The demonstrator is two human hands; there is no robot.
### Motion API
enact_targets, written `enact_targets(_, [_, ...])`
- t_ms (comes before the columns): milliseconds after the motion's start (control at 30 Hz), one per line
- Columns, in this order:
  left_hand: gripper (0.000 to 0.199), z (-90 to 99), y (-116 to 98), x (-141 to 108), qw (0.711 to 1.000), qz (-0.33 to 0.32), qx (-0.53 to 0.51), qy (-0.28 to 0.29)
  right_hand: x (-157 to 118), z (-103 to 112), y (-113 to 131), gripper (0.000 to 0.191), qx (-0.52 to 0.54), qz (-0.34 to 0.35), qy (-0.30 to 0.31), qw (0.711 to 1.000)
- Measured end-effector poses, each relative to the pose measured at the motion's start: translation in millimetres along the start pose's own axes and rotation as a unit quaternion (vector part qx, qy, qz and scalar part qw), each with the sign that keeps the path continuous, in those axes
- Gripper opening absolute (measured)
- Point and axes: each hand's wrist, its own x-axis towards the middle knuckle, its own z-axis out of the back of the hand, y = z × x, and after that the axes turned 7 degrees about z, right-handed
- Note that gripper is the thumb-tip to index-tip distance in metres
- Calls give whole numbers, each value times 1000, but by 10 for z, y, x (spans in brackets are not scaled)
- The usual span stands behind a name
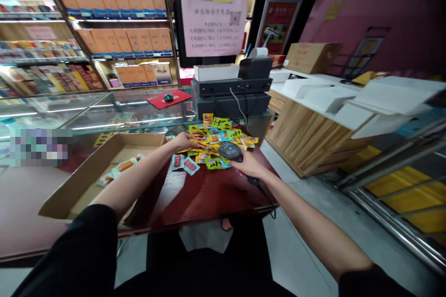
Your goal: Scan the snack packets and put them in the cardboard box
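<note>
My right hand (249, 163) is wrapped round the handle of a black barcode scanner (230, 150), whose head points toward the pile and shows a small blue light. Its cord hangs over the table's right edge. My left hand (184, 141) is closed at the fingertips on a yellow snack packet (205, 147) at the left side of the pile. Yellow and green snack packets (218, 164) lie heaped in front of both hands. Nearer to me are two small clear packets (191, 165) with reddish contents. The fingertips of my left hand are partly lost among the packets.
A shallow cardboard box (69, 190) with several wrapped sausages (127, 164) lies under my left forearm. Behind the dark red table (209, 195) stand a glass counter (104, 111), a register (230, 102) and a sign (214, 25). A white counter (313, 95) is at right.
</note>
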Motion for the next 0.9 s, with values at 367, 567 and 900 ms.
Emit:
enact_targets(367, [44, 1120, 684, -987, 961, 107, -250, 59, 92, -308, 623, 35, -62, 167, 86, 980])
enact_targets(567, [48, 1170, 766, -1072, 954, 97, -274, 74, 128, -411, 735, 38, -79, 199, 121, 969])
enact_targets(900, [43, 1222, 806, -1086, 950, 100, -285, 79, 112, -438, 813, 36, -76, 194, 110, 972])
